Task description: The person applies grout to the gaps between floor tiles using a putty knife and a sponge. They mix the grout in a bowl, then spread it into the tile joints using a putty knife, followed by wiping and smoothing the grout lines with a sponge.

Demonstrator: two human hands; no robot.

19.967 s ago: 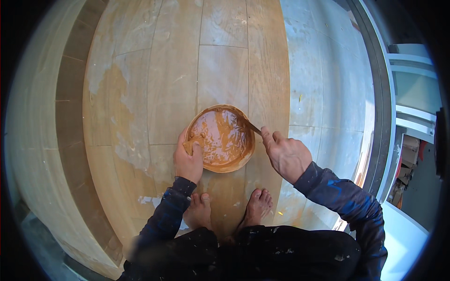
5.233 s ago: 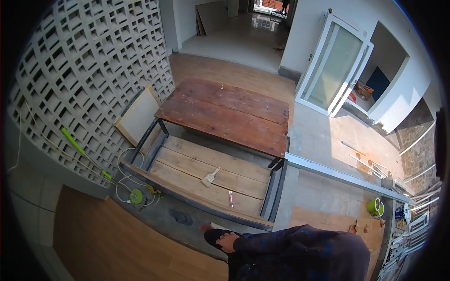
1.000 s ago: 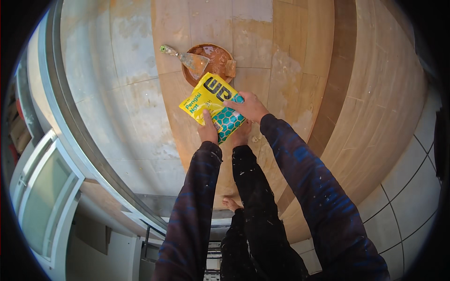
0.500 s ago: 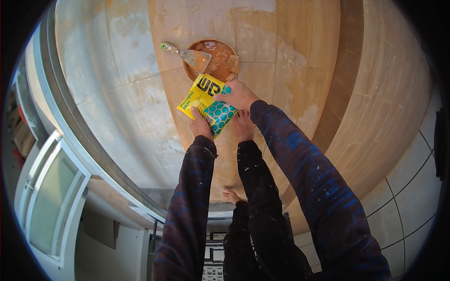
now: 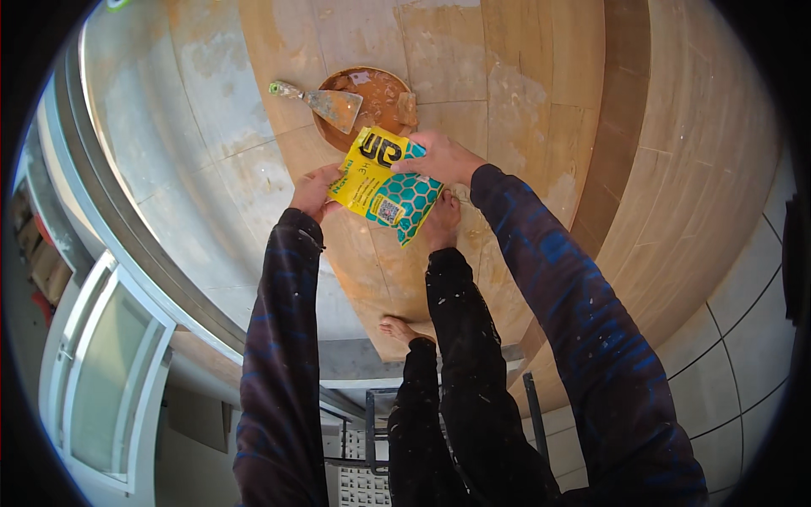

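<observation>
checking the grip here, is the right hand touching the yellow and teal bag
Touching: the head view shows the right hand with its thumb on the front of the bag.

Wood-patterned flooring [image 5: 443,59] occupies the upper centre, a white-framed glass panel [image 5: 110,389] lower left, and pale tiles [image 5: 701,397] lower right.
</observation>
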